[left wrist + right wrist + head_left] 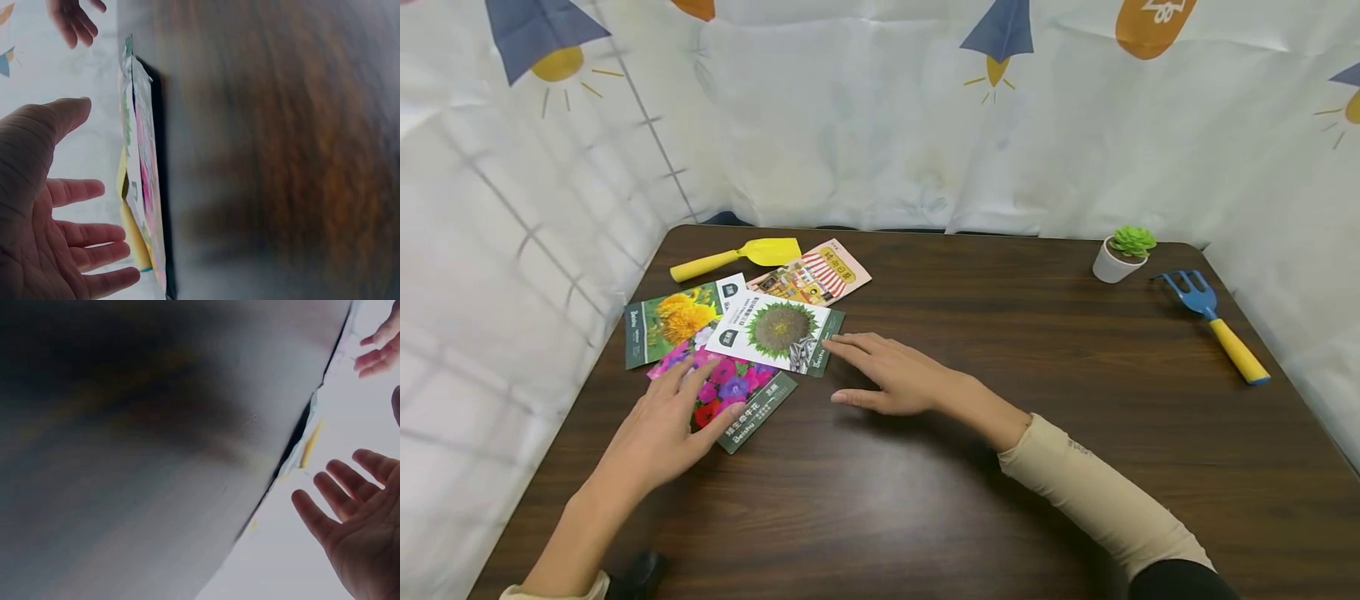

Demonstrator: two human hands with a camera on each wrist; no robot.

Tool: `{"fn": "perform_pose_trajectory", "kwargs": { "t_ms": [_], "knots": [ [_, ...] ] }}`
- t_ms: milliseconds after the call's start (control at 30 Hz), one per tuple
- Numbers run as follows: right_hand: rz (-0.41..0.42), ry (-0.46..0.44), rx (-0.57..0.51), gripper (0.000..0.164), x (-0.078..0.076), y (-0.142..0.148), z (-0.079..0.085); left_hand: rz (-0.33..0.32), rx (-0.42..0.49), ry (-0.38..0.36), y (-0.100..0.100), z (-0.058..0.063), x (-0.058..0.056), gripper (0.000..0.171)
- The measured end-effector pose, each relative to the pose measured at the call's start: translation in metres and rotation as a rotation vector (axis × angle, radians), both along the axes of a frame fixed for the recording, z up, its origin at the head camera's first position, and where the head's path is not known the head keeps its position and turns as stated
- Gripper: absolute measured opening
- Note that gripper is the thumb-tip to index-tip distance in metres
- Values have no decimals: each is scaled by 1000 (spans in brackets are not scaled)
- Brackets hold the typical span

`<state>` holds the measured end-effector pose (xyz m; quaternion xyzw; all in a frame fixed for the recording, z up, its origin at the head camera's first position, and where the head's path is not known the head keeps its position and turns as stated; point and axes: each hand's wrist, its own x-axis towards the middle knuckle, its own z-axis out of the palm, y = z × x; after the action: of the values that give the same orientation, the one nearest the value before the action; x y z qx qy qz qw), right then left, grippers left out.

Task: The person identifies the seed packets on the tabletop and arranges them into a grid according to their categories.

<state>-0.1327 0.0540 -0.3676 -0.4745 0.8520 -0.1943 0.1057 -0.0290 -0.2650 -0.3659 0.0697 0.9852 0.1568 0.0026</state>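
Several seed packets lie overlapped at the left of the table. On top is a white sunflower packet (760, 329); a petunia-pictured packet (730, 383) lies partly under it. An orange-flower packet (677, 321) is to the left, and a pink packet with a striped awning (820, 275) lies behind. My left hand (658, 425) hovers over the petunia packet with fingers spread, holding nothing; the left wrist view shows a gap between its fingers and the pile. My right hand (898, 375) is held at the sunflower packet's right edge, fingers extended, with nothing in it.
A yellow trowel (737, 257) lies behind the packets. At the back right stands a small potted succulent (1123, 252), and a blue hand fork (1213, 325) with a yellow handle lies near the right edge. A white patterned curtain (865, 125) hangs behind the dark wooden table (985, 300).
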Motion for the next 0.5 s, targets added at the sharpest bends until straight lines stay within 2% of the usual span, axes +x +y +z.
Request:
{"fn": "perform_pose_trajectory", "kwargs": {
  "t_ms": [167,500],
  "knots": [
    [17,2,20,72,-11,-18,-3,10,-5,-22,-6,-4,-3,82],
    [57,34,-1,63,-36,-51,-6,16,-29,-5,-14,-7,-9,82]
  ]
}}
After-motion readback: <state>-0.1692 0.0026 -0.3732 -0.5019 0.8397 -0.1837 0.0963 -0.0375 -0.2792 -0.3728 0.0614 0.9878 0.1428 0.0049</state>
